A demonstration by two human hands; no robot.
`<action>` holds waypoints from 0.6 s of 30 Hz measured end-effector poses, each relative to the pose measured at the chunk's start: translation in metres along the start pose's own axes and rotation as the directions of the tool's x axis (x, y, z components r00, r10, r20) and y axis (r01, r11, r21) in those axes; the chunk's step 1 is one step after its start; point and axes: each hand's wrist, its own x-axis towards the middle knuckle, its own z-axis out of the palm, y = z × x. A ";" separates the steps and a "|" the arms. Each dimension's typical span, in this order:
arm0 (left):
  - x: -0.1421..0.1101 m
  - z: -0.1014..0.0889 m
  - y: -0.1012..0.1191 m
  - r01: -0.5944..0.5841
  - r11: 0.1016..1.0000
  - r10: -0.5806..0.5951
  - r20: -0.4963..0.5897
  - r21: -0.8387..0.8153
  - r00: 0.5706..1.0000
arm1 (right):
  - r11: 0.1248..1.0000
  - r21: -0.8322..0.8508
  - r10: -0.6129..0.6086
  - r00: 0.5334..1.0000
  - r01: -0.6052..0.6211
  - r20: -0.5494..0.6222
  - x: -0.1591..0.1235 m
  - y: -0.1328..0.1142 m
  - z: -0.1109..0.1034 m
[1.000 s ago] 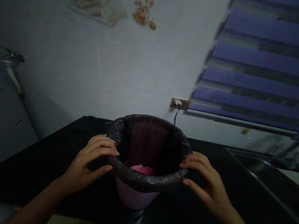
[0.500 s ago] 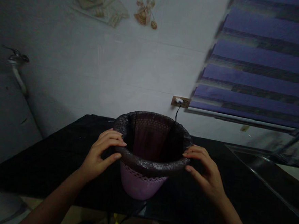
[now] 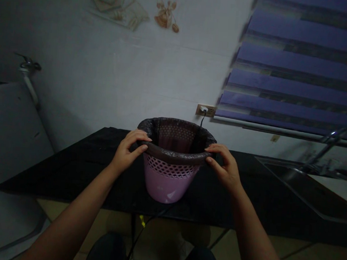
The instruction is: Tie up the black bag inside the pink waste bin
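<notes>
A pink plastic waste bin (image 3: pixel 166 181) with a perforated upper band stands near the front edge of a black countertop (image 3: pixel 69 170). A dark plastic bag liner (image 3: pixel 174 156) is folded over its rim. My left hand (image 3: pixel 127 152) pinches the liner at the rim's left side, thumb under and fingers over. On the opposite side my right hand (image 3: pixel 224 167) grips the rim in the same way. Both arms reach forward from below.
A steel sink (image 3: pixel 303 186) with a tap (image 3: pixel 323 150) lies at the right. A wall socket (image 3: pixel 205 109) with a plugged cable is behind the bin. Purple striped blinds (image 3: pixel 299 67) hang at the upper right. A white appliance (image 3: pixel 9 134) stands left.
The view has pulled back and lowered: the bin now appears farther away and its pink side shows, its inside no longer visible. Both hands stay on the rim.
</notes>
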 end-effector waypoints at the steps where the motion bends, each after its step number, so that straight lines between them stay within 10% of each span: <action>1: 0.000 0.000 0.001 0.006 1.000 -0.006 0.004 0.001 1.000 | 1.000 0.003 0.004 1.000 -0.004 0.000 0.000 0.000 0.000; 18: -0.001 0.002 -0.002 -0.008 1.000 0.008 -0.022 0.001 1.000 | 1.000 0.007 0.026 0.999 -0.026 -0.024 -0.001 0.004 0.002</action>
